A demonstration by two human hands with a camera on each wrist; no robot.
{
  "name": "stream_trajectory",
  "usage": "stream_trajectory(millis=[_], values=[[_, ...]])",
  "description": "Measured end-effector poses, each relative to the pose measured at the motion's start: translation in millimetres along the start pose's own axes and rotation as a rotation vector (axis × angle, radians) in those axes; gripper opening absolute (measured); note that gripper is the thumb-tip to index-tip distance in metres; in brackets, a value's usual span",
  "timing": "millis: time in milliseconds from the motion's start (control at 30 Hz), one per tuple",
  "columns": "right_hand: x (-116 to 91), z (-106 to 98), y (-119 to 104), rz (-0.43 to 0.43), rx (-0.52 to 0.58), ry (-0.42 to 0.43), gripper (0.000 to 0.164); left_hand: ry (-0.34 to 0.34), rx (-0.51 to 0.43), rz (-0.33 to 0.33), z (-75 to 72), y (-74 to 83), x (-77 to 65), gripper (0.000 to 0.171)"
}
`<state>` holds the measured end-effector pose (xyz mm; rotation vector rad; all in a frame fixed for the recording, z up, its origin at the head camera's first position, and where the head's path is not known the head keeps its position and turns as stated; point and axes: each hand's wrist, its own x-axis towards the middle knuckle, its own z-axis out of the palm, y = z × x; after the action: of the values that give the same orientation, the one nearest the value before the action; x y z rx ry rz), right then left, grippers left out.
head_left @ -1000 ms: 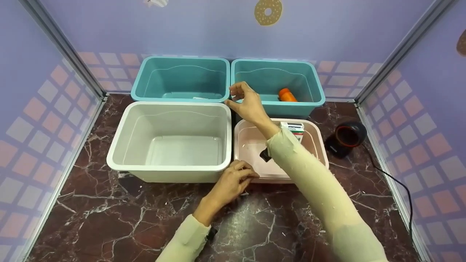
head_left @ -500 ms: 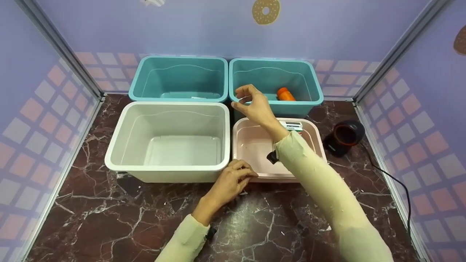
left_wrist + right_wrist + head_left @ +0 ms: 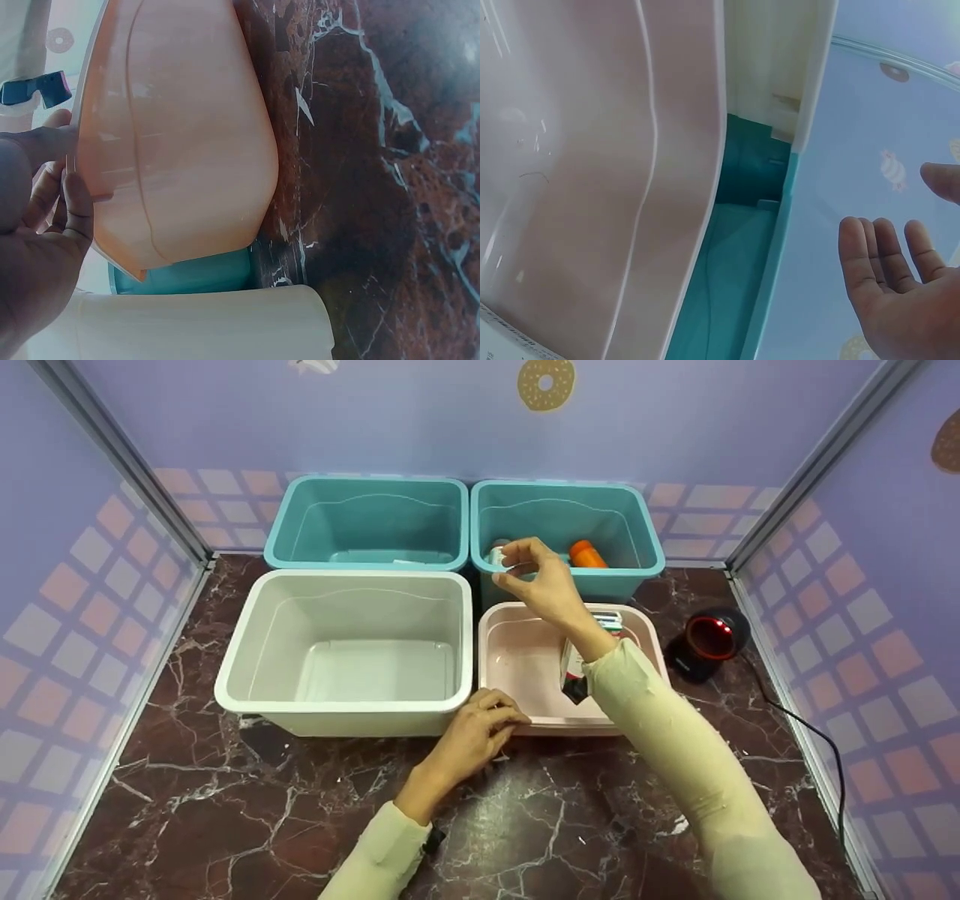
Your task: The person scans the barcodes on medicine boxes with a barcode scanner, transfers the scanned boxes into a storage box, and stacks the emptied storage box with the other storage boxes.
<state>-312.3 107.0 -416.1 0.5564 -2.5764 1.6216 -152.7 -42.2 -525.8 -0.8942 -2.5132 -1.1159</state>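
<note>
My left hand (image 3: 480, 731) pinches the near rim of the pink bin (image 3: 517, 649); in the left wrist view a fingertip (image 3: 79, 199) lies against the bin's outer wall. My right hand (image 3: 551, 585) hovers at the near edge of the right teal bin (image 3: 570, 491), its fingers loosely bent with nothing between them. Inside that bin a small white bottle (image 3: 498, 553) stands beside my right fingers, and an orange bottle (image 3: 587, 555) leans at the right. Within the pink bin, a printed carton (image 3: 572, 664) is partly hidden by my right forearm.
A large white bin (image 3: 345, 707) stands left of the pink one, with the left teal bin (image 3: 367, 484) behind it holding something small and white (image 3: 409, 561). At right is a black scanner-like device (image 3: 709, 641), its opening glowing red, with a cable (image 3: 825, 739). Walls enclose three sides.
My right hand has moved right and slightly toward me, bringing the white bottle into view. More of the carton shows, and the black device's red light has come on. My left hand keeps its place.
</note>
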Motion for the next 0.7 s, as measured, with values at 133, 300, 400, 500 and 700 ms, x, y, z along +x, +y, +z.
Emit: stream_trajectory(millis=[133, 300, 400, 500, 700], values=[[-5.9, -4.4, -1.1, 0.002, 0.013, 0.004, 0.039, -0.009, 0.008, -0.005, -1.0, 0.6, 0.6, 0.014], [-13.9, -9.2, -2.0, 0.020, 0.033, 0.007, 0.038, -0.009, 0.011, -0.008, -1.4, 1.1, 0.5, 0.015], [-18.5, -12.0, -2.7, 0.030, 0.046, 0.003, 0.039, -0.001, 0.007, -0.005, -1.3, 1.1, 0.5, 0.015], [-23.8, -15.0, -3.9, 0.043, 0.052, -0.003, 0.041, 0.002, 0.003, -0.002, -1.2, 1.0, 0.8, 0.015], [-42.8, -23.4, -22.1, 0.051, 0.046, -0.013, 0.042, -0.002, 0.002, -0.003, -0.7, 1.3, 0.7, 0.016]])
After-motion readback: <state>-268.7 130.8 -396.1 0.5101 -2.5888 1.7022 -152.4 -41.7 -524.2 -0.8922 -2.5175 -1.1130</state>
